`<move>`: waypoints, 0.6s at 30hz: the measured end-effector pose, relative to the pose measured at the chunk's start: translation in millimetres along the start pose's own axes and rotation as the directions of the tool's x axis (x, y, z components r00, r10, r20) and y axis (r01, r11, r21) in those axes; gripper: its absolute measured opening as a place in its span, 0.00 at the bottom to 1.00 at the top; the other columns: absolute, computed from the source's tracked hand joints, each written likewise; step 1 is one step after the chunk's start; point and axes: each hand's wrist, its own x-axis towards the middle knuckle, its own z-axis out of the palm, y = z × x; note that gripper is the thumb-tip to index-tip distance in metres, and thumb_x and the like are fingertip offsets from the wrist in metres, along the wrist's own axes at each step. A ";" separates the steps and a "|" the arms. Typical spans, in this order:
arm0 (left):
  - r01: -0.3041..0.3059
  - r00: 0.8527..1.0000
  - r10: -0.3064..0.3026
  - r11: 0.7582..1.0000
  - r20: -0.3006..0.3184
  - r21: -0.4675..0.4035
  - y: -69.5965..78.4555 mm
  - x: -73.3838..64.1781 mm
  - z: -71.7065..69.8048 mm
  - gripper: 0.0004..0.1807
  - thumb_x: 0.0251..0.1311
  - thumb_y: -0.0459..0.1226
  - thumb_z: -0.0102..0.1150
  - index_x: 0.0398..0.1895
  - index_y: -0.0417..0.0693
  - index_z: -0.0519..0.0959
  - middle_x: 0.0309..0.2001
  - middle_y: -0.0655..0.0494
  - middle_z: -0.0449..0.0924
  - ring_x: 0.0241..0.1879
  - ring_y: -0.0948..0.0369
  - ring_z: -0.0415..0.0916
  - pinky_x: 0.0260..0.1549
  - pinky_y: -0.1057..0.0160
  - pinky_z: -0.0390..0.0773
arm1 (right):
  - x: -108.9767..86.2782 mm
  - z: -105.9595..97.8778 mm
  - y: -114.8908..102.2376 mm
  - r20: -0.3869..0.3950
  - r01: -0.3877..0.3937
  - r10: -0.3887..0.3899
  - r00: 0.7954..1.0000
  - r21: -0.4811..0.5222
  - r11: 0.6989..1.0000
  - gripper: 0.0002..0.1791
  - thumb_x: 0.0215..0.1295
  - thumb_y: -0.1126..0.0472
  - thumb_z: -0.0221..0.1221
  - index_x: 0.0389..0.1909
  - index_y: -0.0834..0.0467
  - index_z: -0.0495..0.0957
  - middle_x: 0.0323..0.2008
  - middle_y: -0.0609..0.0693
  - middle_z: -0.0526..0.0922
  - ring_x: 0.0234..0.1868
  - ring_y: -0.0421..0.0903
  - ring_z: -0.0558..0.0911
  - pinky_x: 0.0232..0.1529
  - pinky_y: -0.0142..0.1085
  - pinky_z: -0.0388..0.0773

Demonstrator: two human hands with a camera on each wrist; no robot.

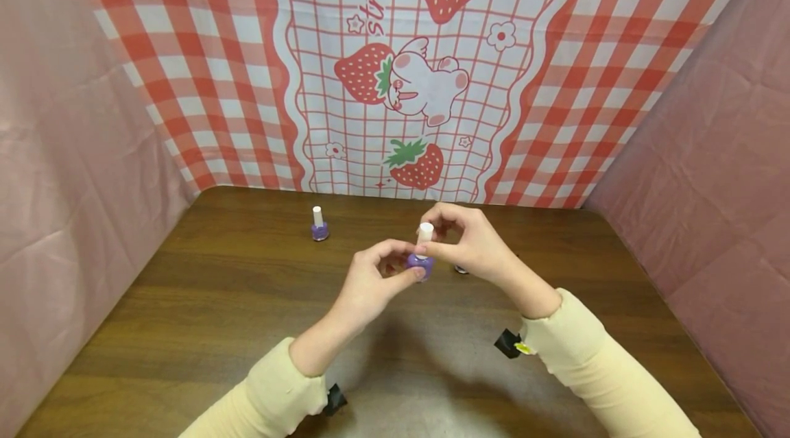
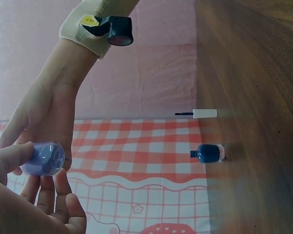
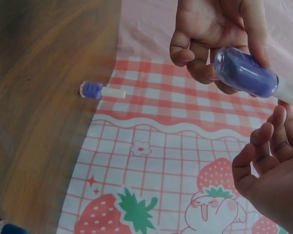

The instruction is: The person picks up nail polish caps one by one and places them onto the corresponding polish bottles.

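From the held bottle (image 1: pixel 420 264), the table (image 1: pixel 426 369) leaves passage at six o'clock, but a blue bottle (image 2: pixel 208 153) at three, a purple bottle (image 1: pixel 319 232) near ten and the cloth (image 1: pixel 395 116) at twelve obstruct.

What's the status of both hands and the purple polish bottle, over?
Left hand grips purple bottle, off the table. Right hand pinches its white cap. Open blue bottle stands apart; nothing seen blocking.

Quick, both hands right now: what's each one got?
Left hand: closed, holding the purple bottle by its body.
Right hand: closed, pinching the white cap of that same bottle.
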 end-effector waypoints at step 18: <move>0.016 1.000 -0.016 0.999 -0.002 0.028 -1.6 -0.3 -1.9 0.14 0.51 0.35 0.69 0.43 0.44 0.81 0.37 0.51 0.83 0.34 0.61 0.76 0.34 0.65 0.76 | -1.9 -9.9 -33.0 0.040 0.137 -0.136 0.990 -0.016 0.990 0.13 0.59 0.75 0.58 0.45 0.66 0.80 0.37 0.52 0.81 0.33 0.39 0.73 0.33 0.33 0.73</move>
